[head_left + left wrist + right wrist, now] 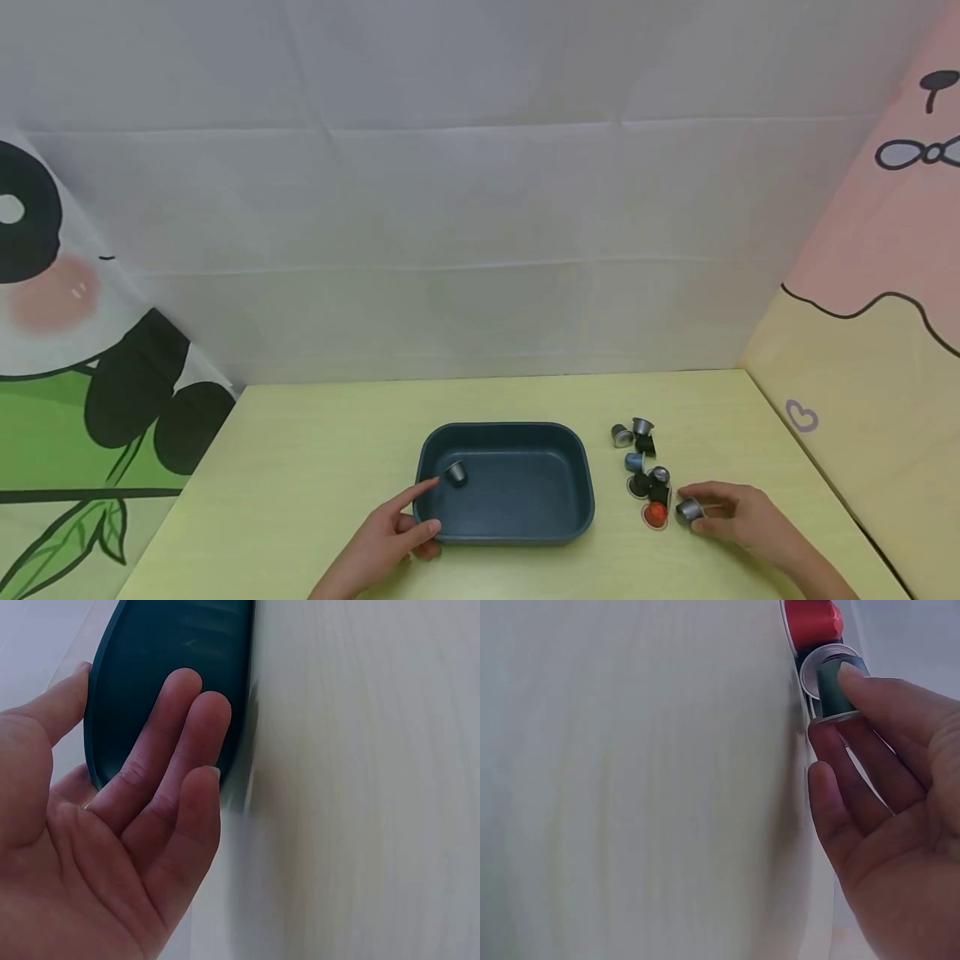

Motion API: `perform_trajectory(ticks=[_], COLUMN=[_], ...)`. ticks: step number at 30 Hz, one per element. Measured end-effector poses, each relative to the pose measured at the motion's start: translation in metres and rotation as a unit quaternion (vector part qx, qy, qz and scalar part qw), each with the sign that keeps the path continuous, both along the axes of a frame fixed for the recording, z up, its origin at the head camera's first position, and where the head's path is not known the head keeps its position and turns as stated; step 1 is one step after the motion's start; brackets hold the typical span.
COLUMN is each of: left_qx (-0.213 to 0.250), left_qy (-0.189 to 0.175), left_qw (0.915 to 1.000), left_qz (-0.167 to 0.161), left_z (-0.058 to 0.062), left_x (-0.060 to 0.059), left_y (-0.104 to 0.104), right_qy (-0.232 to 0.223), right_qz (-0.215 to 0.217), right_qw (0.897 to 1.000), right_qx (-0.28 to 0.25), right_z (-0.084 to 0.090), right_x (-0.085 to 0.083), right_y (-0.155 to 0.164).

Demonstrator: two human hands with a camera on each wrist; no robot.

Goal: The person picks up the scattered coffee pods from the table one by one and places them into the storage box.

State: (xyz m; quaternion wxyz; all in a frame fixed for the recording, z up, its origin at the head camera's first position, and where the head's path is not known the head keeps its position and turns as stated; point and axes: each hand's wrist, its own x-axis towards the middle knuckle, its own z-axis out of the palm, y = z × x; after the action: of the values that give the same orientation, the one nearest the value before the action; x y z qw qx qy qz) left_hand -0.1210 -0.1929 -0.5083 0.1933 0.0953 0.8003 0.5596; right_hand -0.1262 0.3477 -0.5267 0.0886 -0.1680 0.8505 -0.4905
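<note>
fingers [855, 686] of right hand [738, 517] pinch capsule [689, 509].

No readable text, label, brand or number shows on anything in these views

The left wrist view cuts off the tray [172, 667] at the top edge (its near rim blurs), and the far capsules [633, 433] are too small to tell apart.

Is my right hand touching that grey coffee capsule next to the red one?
Touching. The right wrist view shows the right hand with fingers resting on the grey capsule, beside the red capsule.
</note>
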Motion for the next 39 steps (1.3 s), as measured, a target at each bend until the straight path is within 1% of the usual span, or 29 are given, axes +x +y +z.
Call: perform_trajectory(ticks=[5,10,14,20,27,34,39], left_qx=[0.003,0.000,-0.001,0.001,0.012,0.012,0.007], left_qy=[0.000,0.001,0.001,0.009,0.004,0.001,0.003], left_qw=[1.0000,1.0000,1.0000,1.0000,0.9999,0.9999,1.0000], left_qz=[-0.001,0.001,0.002,-0.004,-0.003,0.000,0.000], left_z=[0.000,0.002,0.002,0.002,0.003,0.002,0.002], left_x=[0.001,0.002,0.001,0.001,0.001,0.001,0.002], left_y=[0.000,0.000,0.001,0.002,0.002,0.001,0.001], right_qy=[-0.022,-0.019,-0.021,-0.035,-0.026,-0.029,0.001], right_qz=[-0.031,-0.046,-0.052,-0.057,-0.052,-0.052,-0.044], right_qw=[0.999,0.998,0.998,0.998,0.998,0.998,0.999], right_qx=[0.020,0.026,0.020,0.016,0.009,0.003,-0.005], right_z=[0.006,0.013,0.019,0.027,0.035,0.042,0.045], right_x=[0.001,0.003,0.005,0.004,0.002,0.000,0.000], right_y=[0.001,0.003,0.005,0.004,0.001,-0.004,-0.011])
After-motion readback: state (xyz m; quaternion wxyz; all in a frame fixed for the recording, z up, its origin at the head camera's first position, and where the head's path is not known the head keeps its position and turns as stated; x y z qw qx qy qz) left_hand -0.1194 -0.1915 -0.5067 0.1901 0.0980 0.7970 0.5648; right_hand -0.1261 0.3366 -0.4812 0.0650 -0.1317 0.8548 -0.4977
